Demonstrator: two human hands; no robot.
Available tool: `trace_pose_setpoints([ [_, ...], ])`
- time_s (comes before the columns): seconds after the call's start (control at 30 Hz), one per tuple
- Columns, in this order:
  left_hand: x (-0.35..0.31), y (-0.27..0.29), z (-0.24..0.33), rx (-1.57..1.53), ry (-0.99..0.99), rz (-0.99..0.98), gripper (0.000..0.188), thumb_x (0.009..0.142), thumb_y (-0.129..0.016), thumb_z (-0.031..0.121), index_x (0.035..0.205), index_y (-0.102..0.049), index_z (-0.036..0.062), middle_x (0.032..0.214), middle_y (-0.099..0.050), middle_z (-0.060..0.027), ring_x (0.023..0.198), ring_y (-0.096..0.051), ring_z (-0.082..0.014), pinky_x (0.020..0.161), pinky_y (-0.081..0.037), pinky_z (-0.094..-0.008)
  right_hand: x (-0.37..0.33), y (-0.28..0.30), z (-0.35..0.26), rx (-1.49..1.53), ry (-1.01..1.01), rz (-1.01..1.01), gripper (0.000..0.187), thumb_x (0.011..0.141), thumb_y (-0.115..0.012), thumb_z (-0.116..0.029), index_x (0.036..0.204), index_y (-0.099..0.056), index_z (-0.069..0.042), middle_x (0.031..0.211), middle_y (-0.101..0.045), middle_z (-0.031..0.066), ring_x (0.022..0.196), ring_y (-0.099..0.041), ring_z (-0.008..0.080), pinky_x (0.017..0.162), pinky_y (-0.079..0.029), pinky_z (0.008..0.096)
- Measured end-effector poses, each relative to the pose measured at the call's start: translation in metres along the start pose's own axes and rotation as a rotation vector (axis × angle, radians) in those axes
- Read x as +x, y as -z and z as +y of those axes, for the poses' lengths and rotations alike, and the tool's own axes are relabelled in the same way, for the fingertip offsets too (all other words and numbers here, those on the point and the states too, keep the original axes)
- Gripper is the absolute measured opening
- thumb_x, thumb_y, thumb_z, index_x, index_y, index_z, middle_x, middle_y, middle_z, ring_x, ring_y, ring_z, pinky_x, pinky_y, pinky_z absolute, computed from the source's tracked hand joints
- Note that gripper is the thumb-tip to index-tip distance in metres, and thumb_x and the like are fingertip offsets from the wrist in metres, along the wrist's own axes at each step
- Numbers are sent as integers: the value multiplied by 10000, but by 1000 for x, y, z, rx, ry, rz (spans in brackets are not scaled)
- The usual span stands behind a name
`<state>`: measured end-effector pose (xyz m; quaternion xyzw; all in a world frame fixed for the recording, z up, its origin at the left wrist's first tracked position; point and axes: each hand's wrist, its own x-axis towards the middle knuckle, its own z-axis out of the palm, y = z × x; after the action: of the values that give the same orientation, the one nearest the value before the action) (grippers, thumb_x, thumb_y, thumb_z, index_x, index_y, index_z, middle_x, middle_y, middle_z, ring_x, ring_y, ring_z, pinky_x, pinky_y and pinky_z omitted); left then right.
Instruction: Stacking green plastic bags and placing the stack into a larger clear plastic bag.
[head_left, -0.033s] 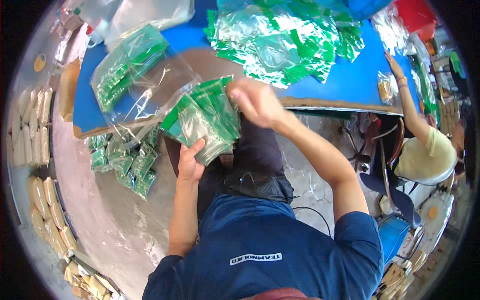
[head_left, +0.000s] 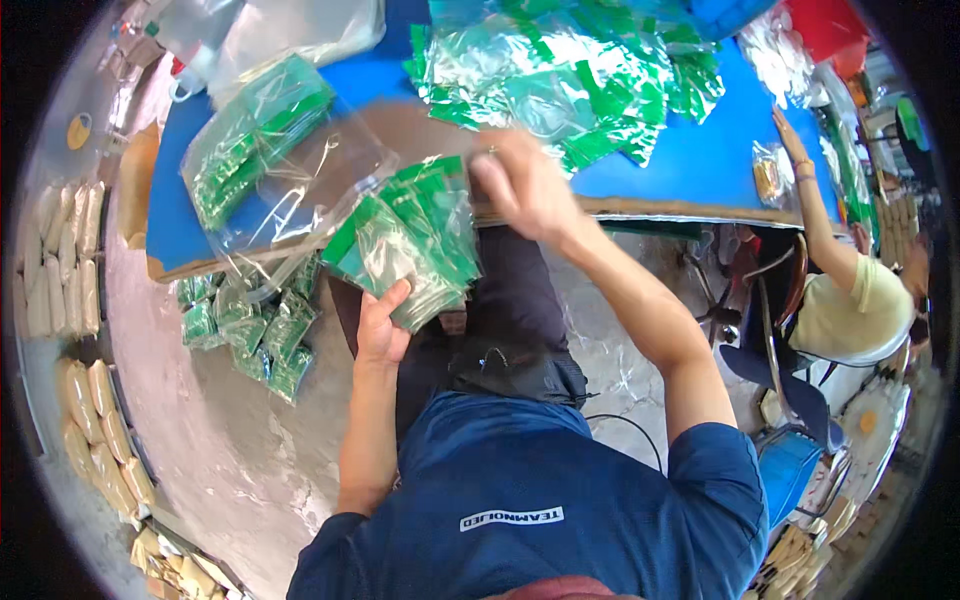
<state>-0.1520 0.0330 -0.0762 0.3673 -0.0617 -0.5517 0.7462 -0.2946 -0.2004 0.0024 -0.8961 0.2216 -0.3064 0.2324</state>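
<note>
My left hand [head_left: 382,325] grips the lower end of a fanned stack of flat green-and-clear plastic packets [head_left: 415,245], thumb on top. The stack is held in front of the table's near edge, over my legs. Just off its upper right corner is my right hand [head_left: 525,190], fingers bent and smeared by motion, so I cannot make out whether anything is between them. Left of the stack, a large clear plastic bag [head_left: 300,205] hangs over the table edge. Beyond that bag lies a bundle of similar green packets [head_left: 255,135] in clear plastic.
A wide heap of green-and-clear packets [head_left: 550,85] covers the back of the blue table [head_left: 640,185]. Several filled green packs [head_left: 250,325] lie on the floor at left. At right, another person [head_left: 850,300] reaches onto the table near a small clear pack [head_left: 770,180].
My right hand has moved slightly up and away from the stack's upper right corner. My left hand and its stack stay nearly in place.
</note>
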Motion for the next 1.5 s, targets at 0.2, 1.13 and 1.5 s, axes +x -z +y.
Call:
trace_pose_setpoints([
  [0.2, 1, 1, -5, -205, 108, -37, 602, 843, -703, 42, 1395, -463, 26, 1303, -592, -128, 1214, -583, -288, 1057, -478, -481, -43, -1, 9, -457, -52, 10, 540, 941, -613, -411, 1245, -539, 29, 1344, -496, 318, 1309, -410, 525, 1099, -332, 571],
  [1.13, 1, 16, -13, -282, 111, -143, 644, 836, -722, 50, 1417, -446, 30, 1359, -563, -128, 1265, -548, -318, 1091, -440, -504, -13, 5, 50, -300, 101, -120, 545, 956, -578, -454, 1303, -541, -36, 1418, -481, 252, 1370, -395, 444, 1122, -316, 560],
  [1.5, 12, -6, -16, -207, 51, -55, 610, 874, -680, 44, 1428, -426, 12, 1354, -561, -147, 1254, -557, -331, 1094, -442, -518, 5, 29, 83, -631, -129, 88, 684, 952, -551, -537, 1426, -471, -52, 1498, -399, 266, 1391, -349, 468, 1139, -253, 597],
])
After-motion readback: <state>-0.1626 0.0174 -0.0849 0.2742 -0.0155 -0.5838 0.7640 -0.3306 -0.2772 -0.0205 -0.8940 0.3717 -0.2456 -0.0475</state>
